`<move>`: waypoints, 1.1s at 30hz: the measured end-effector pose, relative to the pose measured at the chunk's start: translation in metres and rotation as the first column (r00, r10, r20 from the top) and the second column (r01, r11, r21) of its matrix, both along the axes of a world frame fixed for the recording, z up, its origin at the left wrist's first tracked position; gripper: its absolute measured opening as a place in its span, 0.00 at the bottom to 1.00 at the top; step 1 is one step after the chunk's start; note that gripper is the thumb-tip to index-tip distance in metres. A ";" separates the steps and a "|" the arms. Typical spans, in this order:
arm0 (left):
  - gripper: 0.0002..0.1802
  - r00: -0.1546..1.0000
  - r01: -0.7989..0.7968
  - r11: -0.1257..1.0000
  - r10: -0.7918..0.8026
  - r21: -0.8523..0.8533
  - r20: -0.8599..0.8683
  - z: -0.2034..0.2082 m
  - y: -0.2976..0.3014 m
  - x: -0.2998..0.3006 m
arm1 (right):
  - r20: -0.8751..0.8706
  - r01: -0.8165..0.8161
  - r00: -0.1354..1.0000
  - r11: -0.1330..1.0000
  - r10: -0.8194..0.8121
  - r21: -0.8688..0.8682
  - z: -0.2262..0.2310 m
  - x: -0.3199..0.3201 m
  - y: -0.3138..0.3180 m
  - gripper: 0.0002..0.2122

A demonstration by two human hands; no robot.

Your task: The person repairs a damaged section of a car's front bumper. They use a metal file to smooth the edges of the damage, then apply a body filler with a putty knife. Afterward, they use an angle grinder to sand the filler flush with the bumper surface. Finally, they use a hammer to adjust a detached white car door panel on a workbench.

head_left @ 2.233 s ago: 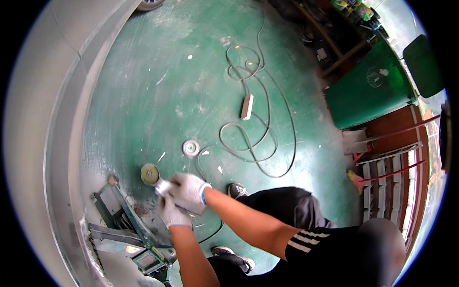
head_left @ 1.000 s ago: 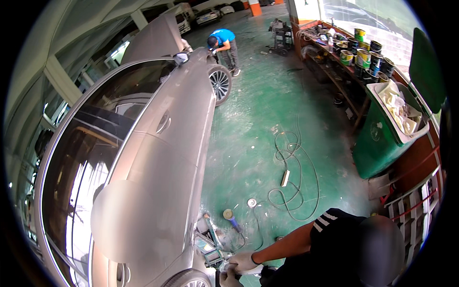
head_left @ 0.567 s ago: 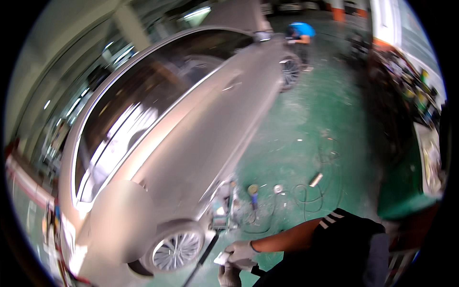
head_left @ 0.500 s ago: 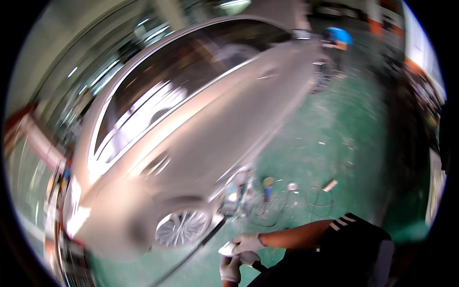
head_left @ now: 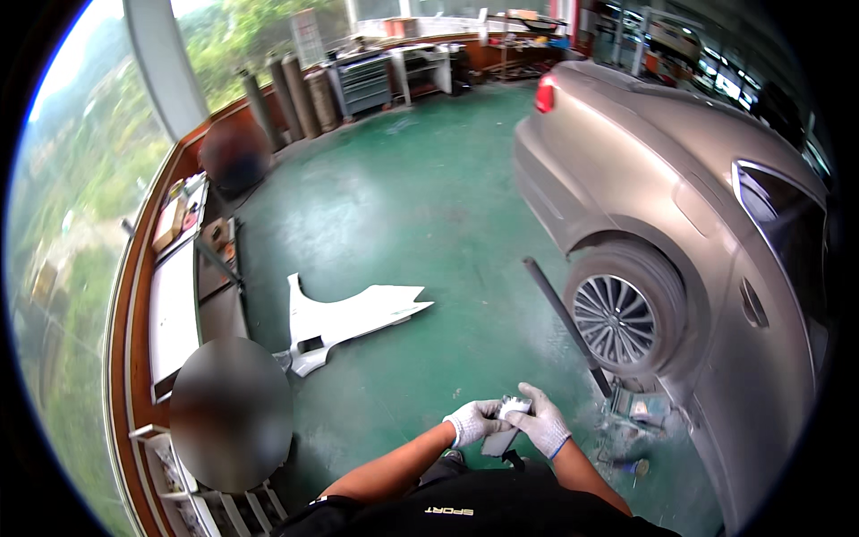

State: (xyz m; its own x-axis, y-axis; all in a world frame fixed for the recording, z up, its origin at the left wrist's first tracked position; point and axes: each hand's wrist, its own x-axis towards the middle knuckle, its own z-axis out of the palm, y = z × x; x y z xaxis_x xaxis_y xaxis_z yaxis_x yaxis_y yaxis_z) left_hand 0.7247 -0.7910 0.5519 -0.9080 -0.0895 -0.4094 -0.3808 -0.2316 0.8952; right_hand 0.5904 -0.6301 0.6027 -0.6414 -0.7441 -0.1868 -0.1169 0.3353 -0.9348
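Both my hands wear white knit gloves and meet in front of my body. My left hand (head_left: pixel 472 422) is closed on the left side of a small white-and-grey flat piece (head_left: pixel 499 442), whose exact kind I cannot make out. My right hand (head_left: pixel 542 423) grips the same piece from the right, near its white top. Part of the piece is covered by the fingers. Something dark hangs just below it. To the right stands a beige car (head_left: pixel 617 152), with its rear wheel (head_left: pixel 616 318) closest to my hands.
A floor jack (head_left: pixel 644 407) sits by the car's side, its long black handle (head_left: pixel 568 327) slanting up. A white fender panel (head_left: pixel 349 313) lies on the green floor. Gas cylinders (head_left: pixel 295 94) and a grey tool cabinet (head_left: pixel 362 85) stand behind. White shelving (head_left: pixel 183 470) is at left.
My view has swung left, from the car's side to its rear and the windows. The car now appears at the right. Both hands still hold the small piece together.
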 end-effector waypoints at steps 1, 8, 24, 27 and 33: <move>0.21 0.998 -0.038 0.999 0.037 -0.018 -0.049 0.004 -0.019 0.003 | 0.018 -0.082 0.996 0.997 0.082 0.000 0.010 -0.004 -0.026 0.21; 0.27 0.966 -0.247 0.969 0.247 -0.010 0.081 0.003 -0.093 -0.007 | 0.051 -0.422 0.905 0.873 0.423 0.243 0.024 -0.045 -0.143 0.20; 0.21 0.439 -0.863 0.444 0.895 -0.240 0.081 0.039 -0.328 -0.018 | -0.110 -0.820 0.416 0.425 0.903 0.384 0.045 -0.062 -0.526 0.17; 0.19 0.315 -0.909 0.321 0.947 -0.265 0.067 -0.002 -0.362 -0.024 | -0.198 -0.828 0.376 0.424 0.905 0.368 0.017 -0.059 -0.572 0.17; 0.22 0.290 -0.900 0.326 0.943 -0.290 0.161 -0.042 -0.469 -0.057 | -0.137 -0.811 0.307 0.335 0.942 0.481 -0.004 -0.085 -0.683 0.20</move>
State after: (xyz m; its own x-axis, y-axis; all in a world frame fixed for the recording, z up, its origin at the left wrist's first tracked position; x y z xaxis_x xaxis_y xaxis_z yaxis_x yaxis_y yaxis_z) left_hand 0.6679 -1.2605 0.5104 -0.0491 -0.8608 -0.5065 -0.1942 -0.4892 0.8502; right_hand 0.5057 -1.3132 0.5983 0.3129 -0.8462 -0.4312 -0.7738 0.0361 -0.6324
